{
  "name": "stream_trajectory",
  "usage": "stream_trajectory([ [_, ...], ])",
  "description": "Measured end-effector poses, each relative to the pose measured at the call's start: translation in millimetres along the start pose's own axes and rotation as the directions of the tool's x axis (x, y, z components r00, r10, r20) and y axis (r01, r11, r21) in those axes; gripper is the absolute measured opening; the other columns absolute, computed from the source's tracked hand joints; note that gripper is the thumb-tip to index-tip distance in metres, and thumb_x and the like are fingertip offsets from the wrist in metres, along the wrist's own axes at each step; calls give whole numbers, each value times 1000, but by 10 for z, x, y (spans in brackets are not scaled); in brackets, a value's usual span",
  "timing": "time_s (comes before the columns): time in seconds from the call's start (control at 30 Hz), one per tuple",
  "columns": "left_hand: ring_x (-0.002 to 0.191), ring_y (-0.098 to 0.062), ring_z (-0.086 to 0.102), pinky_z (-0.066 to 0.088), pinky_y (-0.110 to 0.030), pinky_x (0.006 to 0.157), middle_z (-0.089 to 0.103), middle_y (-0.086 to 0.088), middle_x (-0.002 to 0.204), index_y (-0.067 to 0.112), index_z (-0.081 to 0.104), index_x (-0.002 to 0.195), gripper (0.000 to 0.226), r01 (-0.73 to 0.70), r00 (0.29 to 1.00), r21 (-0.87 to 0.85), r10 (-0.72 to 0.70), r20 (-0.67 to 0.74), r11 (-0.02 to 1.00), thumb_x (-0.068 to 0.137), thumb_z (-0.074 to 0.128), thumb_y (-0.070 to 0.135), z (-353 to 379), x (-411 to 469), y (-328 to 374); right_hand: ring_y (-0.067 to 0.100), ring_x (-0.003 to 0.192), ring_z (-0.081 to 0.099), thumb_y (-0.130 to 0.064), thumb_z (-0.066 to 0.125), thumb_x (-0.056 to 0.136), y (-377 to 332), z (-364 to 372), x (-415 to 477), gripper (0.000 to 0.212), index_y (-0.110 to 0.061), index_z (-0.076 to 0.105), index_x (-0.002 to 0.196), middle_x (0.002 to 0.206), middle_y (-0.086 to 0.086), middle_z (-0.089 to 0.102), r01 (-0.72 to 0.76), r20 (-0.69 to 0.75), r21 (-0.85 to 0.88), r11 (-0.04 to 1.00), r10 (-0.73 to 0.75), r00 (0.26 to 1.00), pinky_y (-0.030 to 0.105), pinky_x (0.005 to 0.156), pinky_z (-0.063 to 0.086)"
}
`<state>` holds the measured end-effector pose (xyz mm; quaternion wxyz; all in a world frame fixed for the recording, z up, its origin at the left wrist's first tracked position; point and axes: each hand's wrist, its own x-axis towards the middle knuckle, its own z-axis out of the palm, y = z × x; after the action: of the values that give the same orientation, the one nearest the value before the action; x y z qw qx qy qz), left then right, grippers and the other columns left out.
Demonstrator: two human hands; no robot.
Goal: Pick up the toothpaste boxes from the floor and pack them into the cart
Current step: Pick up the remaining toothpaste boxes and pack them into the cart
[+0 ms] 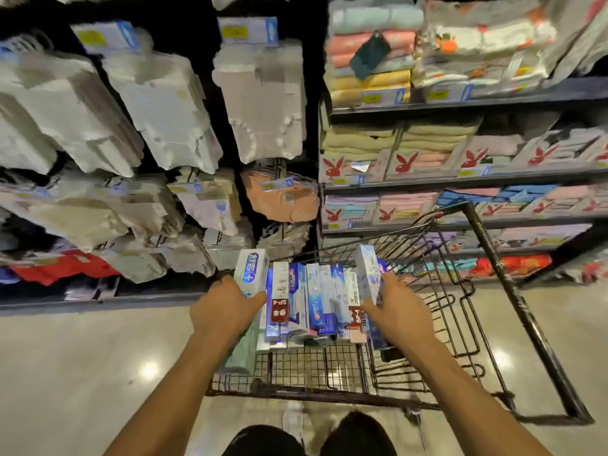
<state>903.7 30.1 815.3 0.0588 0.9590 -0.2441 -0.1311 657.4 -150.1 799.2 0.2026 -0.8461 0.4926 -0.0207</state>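
Note:
A row of several toothpaste boxes (316, 301), white, blue and red, is clamped side by side between my two hands above the black wire cart (329, 366). My left hand (223, 307) grips the white box (251, 271) at the row's left end. My right hand (399, 311) grips the pale blue box (367, 274) at the right end. The boxes sit over the cart's near left part; whether they rest on its floor is hidden. A light green box (241, 350) lies at the cart's left edge below my left hand.
The cart's black handle bar (513, 307) slants down the right side. Shelves of folded towels (427, 153) stand behind the cart, and hanging packaged goods (164, 110) fill the left. Shiny beige floor (82, 373) spreads around; my knees (309, 439) show at the bottom.

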Motion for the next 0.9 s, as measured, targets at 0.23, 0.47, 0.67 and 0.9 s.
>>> stream_trajectory([
  [0.23, 81, -21, 62, 48, -33, 73, 62, 3, 94, 21, 52, 107, 64, 116, 988, -57, -109, 108, 992, 76, 57, 76, 856, 810, -19, 15, 62, 63, -55, 57, 93, 303, 797, 729, 34, -28, 37, 98, 77, -8, 60, -108, 98, -21, 994, 109, 989, 39, 59, 58],
  [0.47, 74, -18, 63, 55, -37, 75, 60, 5, 86, 23, 57, 104, 64, 220, 951, -42, -205, 232, 975, 71, 57, 78, 1842, 1405, -79, 33, 77, 65, -40, 58, 97, 575, 1759, 1277, 28, -22, 37, 100, 76, -3, 54, -270, 184, -2, 963, 266, 946, 37, 66, 45],
  [0.67, 69, -13, 62, 48, -30, 60, 60, 8, 81, 25, 53, 97, 72, 165, 963, -4, -160, 216, 986, 72, 40, 91, 2322, 1571, -166, 31, 72, 59, -37, 58, 98, 737, 2417, 1608, 26, -19, 41, 101, 88, 5, 58, -258, 174, -34, 965, 260, 950, 40, 62, 49],
  [0.9, 67, -5, 64, 60, -35, 66, 65, 16, 81, 42, 62, 83, 52, 69, 979, -72, -53, 196, 995, 80, 35, 87, 2445, 1656, -301, 33, 80, 66, -38, 57, 99, 756, 2668, 1712, 30, -15, 41, 110, 101, 10, 61, -243, 139, -76, 967, 252, 958, 45, 65, 58],
])
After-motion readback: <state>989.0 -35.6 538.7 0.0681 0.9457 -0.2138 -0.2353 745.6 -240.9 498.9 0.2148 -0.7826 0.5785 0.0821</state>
